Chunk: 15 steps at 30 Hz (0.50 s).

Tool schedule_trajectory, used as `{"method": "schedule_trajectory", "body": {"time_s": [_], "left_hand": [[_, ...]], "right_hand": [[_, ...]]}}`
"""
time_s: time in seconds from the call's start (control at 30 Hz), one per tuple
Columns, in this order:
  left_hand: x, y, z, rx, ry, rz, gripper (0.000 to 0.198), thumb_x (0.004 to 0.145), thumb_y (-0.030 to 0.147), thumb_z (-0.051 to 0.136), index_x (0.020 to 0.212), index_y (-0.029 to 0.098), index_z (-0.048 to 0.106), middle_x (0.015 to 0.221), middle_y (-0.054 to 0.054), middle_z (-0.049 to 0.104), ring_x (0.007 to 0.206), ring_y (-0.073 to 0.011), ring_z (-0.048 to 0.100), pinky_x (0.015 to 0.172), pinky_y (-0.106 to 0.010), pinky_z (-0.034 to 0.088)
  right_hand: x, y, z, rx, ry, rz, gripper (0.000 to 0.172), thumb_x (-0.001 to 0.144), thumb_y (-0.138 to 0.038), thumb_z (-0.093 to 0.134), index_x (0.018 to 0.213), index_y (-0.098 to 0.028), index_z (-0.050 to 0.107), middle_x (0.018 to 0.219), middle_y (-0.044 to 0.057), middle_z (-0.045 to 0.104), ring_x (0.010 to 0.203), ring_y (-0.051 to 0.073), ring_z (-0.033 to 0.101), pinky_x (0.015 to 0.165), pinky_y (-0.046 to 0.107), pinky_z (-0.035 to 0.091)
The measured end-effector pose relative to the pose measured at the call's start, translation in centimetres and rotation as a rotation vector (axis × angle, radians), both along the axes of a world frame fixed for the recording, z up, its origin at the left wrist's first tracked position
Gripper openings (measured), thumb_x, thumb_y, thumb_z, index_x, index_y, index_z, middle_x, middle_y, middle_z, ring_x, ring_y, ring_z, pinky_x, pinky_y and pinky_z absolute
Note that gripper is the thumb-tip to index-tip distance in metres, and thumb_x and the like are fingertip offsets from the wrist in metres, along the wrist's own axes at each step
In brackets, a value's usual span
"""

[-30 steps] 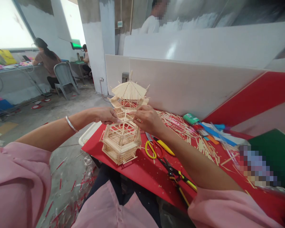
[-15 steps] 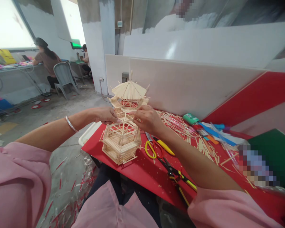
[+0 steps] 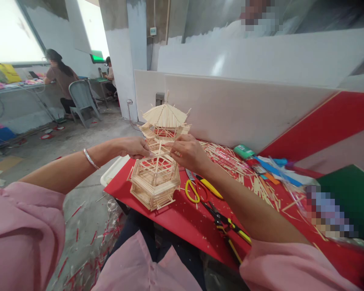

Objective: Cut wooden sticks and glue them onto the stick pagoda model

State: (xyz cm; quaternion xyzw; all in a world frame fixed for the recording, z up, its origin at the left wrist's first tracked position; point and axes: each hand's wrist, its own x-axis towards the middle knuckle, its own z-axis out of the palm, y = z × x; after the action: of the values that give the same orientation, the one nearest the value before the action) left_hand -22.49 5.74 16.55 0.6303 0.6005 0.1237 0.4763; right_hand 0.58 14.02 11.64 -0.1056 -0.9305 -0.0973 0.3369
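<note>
A hexagonal frame model of thin wooden sticks [image 3: 154, 184] stands on the red tabletop in front of me. My left hand [image 3: 136, 147] is pinched at the upper left of its open top. From the other side, my right hand [image 3: 188, 152] has its fingers closed at the upper right. A thin wooden stick [image 3: 162, 154] runs between both sets of fingertips, over the top frame. The fingertips partly hide its ends. Just behind rises a stick-built pavilion with a pointed roof [image 3: 165, 115]; my hands partly cover its lower part.
Scissors with yellow handles [image 3: 192, 191] and black-and-yellow pliers [image 3: 221, 221] lie right of the model on the red table [image 3: 197, 234]. Many loose sticks [image 3: 221, 157] are heaped farther back. A green-labelled packet [image 3: 243, 151] lies beside them. White boards [image 3: 230, 105] stand behind. People sit at left.
My hands and the stick model hold the same position. A blurred person beyond the boards at the upper right has shifted to the right.
</note>
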Motion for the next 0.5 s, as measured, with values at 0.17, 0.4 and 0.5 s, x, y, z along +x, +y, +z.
{"method": "schedule_trajectory", "body": {"time_s": [0.17,0.4,0.5], "left_hand": [[0.20,-0.15,0.15,-0.002,0.004,0.027,0.046,0.077,0.037,0.073,0.044,0.019,0.046,0.040,0.003,0.037,0.040,-0.0070,0.026,0.046,-0.028,0.017],[0.57,-0.38,0.41,0.004,0.006,0.053,0.047,0.078,0.032,0.072,0.040,0.019,0.047,0.037,0.002,0.037,0.039,-0.0071,0.026,0.046,-0.027,0.016],[0.73,-0.47,0.47,0.008,0.005,0.070,0.047,0.079,0.030,0.071,0.039,0.019,0.047,0.036,0.002,0.035,0.039,-0.0070,0.025,0.045,-0.028,0.015]], "right_hand": [[0.02,0.06,-0.03,-0.010,0.004,0.002,0.026,0.088,-0.015,0.056,0.105,-0.022,0.074,0.074,0.003,0.069,0.086,0.021,0.058,0.079,0.036,0.042],[0.02,0.21,-0.10,-0.037,0.010,0.019,0.028,0.087,-0.015,0.057,0.109,-0.021,0.073,0.077,0.004,0.070,0.087,0.022,0.058,0.080,0.037,0.043],[-0.03,0.26,-0.18,-0.034,0.019,0.011,0.028,0.087,-0.015,0.057,0.109,-0.021,0.074,0.076,0.004,0.069,0.087,0.021,0.058,0.080,0.036,0.043]]}}
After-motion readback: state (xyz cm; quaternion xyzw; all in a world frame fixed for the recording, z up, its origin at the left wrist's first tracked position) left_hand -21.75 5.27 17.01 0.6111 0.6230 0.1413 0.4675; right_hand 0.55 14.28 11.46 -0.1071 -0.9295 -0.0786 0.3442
